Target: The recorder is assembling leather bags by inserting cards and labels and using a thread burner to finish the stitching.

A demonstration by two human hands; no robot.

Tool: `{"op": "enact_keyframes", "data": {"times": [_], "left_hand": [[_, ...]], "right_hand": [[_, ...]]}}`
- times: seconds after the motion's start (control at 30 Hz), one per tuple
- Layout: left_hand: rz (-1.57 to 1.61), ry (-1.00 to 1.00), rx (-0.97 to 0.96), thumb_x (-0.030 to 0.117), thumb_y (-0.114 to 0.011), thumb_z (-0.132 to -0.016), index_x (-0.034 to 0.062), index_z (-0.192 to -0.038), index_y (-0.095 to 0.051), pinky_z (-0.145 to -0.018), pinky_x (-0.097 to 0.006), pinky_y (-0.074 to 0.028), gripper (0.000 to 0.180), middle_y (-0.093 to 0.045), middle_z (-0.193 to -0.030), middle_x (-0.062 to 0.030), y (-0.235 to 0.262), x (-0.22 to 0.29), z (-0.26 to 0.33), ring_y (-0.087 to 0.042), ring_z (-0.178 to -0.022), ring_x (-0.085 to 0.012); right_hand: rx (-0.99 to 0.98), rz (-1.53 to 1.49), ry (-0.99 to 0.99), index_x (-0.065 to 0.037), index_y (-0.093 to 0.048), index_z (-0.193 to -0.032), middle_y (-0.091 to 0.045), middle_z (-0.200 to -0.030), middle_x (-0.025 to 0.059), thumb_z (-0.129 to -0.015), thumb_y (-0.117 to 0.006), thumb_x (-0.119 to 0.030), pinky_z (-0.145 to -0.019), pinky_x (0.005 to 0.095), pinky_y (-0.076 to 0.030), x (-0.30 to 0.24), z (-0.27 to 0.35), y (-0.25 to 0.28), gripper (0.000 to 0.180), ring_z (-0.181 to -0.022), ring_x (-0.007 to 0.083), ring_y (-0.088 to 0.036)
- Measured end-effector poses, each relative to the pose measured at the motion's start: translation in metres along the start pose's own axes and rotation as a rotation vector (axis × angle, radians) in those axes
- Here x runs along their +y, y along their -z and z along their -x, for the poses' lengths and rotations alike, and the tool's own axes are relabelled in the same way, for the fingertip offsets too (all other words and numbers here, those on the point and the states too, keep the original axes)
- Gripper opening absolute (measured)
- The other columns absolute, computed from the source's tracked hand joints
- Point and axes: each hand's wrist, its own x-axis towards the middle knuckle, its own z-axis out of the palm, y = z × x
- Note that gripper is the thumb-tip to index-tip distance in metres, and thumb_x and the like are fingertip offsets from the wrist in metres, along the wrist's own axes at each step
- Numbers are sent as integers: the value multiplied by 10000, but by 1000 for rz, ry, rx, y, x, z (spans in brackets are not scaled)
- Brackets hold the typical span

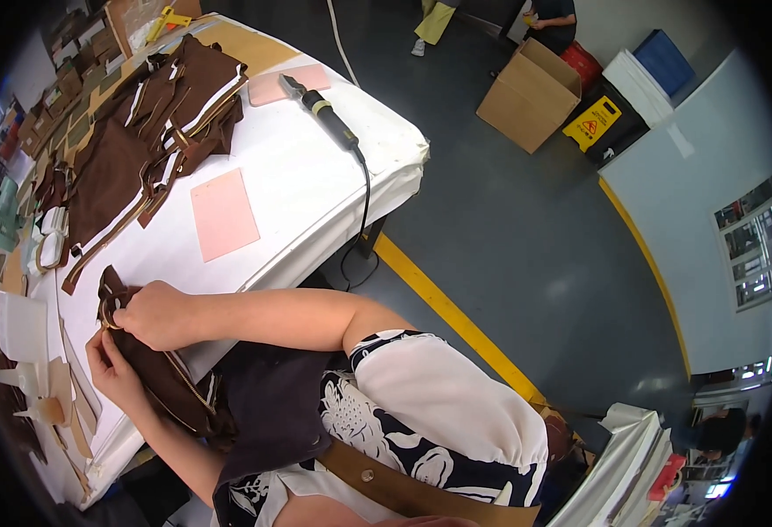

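Fabric (159, 373), dark brown with gold-coloured edging, lies across the near edge of the worktop (293, 180), its upper end raised between two bare hands and its lower end running down toward the person's lap. The right hand (162, 314) is curled around that upper end, thumb and fingers closed on it; the left hand (118, 373) pinches it just below, thumb against forefinger. Something gold shows at the fingertips, perhaps a small ring or clasp, though the fingers cover too much of it to be sure. Beyond the hands, a heap of brown pieces (105, 180) with white strips spreads toward the far edge. Nearer the right-hand corner, a black handheld tool (333, 119) rests with its metal tip over a pink sheet (267, 88), its cord (369, 180) dropping over the near edge. A second pink sheet (225, 215) lies flat between the heap and that edge. Toward the left end stands a white bottle (25, 378).
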Motion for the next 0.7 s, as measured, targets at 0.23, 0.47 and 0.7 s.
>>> {"op": "enact_keyframes", "data": {"times": [0.23, 0.47, 0.7], "left_hand": [[-239, 60, 148, 280, -546, -1067, -16, -1086, -617, -844, -299, -492, 305, -654, -972, -90, 89, -80, -30, -591, -893, -149], [-145, -142, -89, 172, -537, -1072, -30, -1091, -611, -831, -243, -461, 216, -638, -977, -62, 31, 55, 8, -554, -885, -111], [-227, 48, -220, -54, -549, -886, -21, -1090, -583, -692, -285, -457, 210, -584, -887, -73, 52, 102, 48, -521, -768, -147]], "right_hand": [[-6, -166, -38, -52, -669, -897, -684, -719, 189, -871, -601, -200, -668, 522, -511, 2, 33, 21, 165, -718, 404, -682], [317, 37, 49, -12, -565, -1063, -595, -1124, 137, -912, -625, -234, -911, 454, -419, -29, 25, 12, 275, -1011, 332, -587], [163, 90, 166, -81, -628, -877, -683, -853, 99, -813, -574, -136, -724, 468, -516, -23, -13, 6, 100, -833, 323, -680]]}}
